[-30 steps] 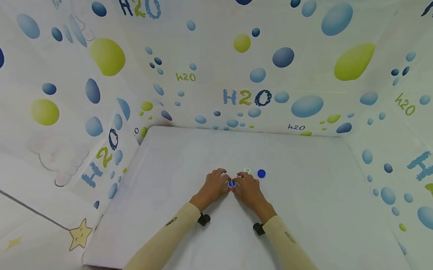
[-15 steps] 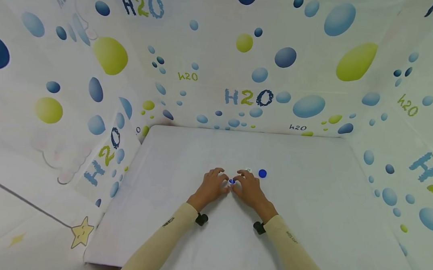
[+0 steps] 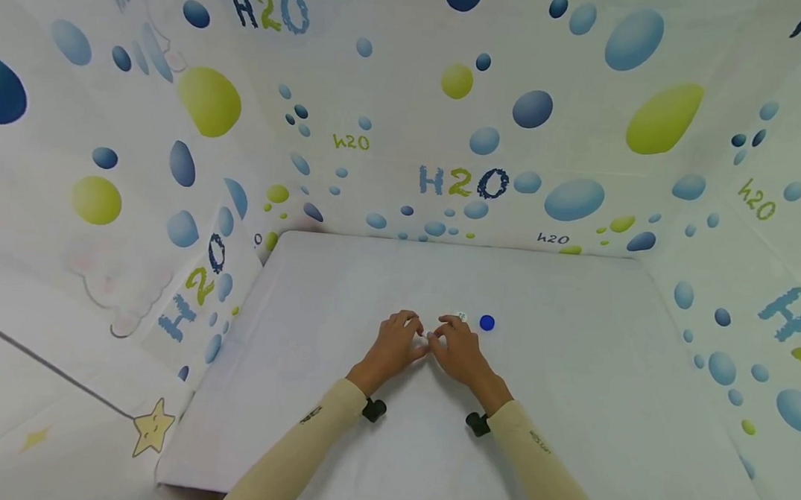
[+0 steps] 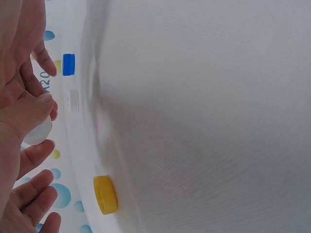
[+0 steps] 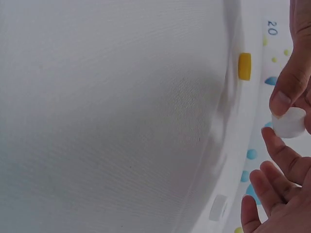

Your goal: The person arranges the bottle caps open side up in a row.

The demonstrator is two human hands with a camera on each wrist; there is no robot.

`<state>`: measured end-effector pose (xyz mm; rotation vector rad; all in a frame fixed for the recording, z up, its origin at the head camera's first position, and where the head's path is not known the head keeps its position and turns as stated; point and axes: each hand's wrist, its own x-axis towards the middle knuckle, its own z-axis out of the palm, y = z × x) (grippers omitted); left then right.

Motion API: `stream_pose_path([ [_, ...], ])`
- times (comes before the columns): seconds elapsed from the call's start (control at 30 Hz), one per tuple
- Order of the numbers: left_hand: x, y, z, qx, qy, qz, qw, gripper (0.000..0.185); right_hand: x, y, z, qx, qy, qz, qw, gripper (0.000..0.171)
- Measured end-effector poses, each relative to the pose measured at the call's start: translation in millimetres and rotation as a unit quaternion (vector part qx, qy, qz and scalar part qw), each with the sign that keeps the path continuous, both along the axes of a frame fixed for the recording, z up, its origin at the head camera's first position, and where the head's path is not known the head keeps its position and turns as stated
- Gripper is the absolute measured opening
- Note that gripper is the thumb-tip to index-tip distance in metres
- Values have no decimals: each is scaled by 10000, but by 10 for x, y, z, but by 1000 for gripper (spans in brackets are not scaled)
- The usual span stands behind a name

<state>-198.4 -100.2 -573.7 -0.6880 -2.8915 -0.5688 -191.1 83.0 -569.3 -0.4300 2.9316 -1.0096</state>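
Observation:
In the head view, my left hand (image 3: 391,344) and right hand (image 3: 462,352) meet over the middle of the white table, fingertips on a small white bottle cap (image 3: 424,341). The left thumb presses against the cap (image 5: 290,123) in the right wrist view, where the right index fingertip sits at its rim; the remaining right fingers are loosely spread. A round white face of the cap (image 4: 40,132) shows below the left thumb in the left wrist view. Beyond the right hand lie a blue cap (image 3: 487,323) and a white cap with printed marks (image 3: 462,317).
A yellow cap (image 4: 105,194) lies on the table on the left side, hidden behind the left hand in the head view. The white tablecloth (image 3: 346,270) meets a cloth backdrop (image 3: 394,93) with blue and green drops at the back and sides.
The cap between the hands has tilted: its blue part showed earlier, and now white shows. The fingers have shifted slightly around it. The caps on the table stay where they were.

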Motion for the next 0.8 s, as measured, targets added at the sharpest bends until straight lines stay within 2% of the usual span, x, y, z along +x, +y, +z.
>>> stream_pose_path([
  [0.17,28,5,32,170,96,-46,9998,32,9,-21,2,-204,-27,-67,9998,33],
  [0.37,60,22,89,366,12,-46,9993,32,-1,-61,-57,-357,-147,-190,9991,40],
  [0.6,57,20,89,262,40,-34,9996,32,10,-91,-102,-423,-217,-208,9987,42],
  [0.8,47,5,80,193,38,-49,9998,30,38,-83,-82,-347,-123,-106,9993,36],
])
